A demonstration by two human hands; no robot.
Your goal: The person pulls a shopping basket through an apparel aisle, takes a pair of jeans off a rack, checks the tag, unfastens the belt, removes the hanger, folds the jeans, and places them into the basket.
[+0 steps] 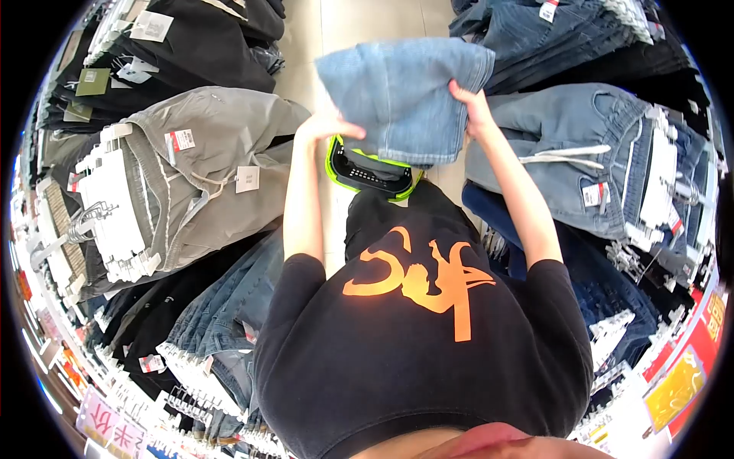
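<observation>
A folded pair of light-blue jeans [405, 96] is held up in front of my chest, over the aisle. My left hand [329, 127] closes on its lower left side, thumb on the front and fingers mostly hidden behind. On the right edge, my right hand [474, 111] grips the denim with its thumb in front, the other fingers partly covered by the cloth. Just beneath the jeans is a black basket-like container with a lime-green rim [330, 167]. Its upper part and most of what is inside are hidden by the denim.
Grey drawstring trousers [218, 161] hang on white hangers at the left, below black trousers [206, 61]. On the right hang blue drawstring jeans [569, 157] and more denim [535, 34]. Pale tiled floor [359, 19] runs between the racks. A pink sign [111, 421] stands lower left.
</observation>
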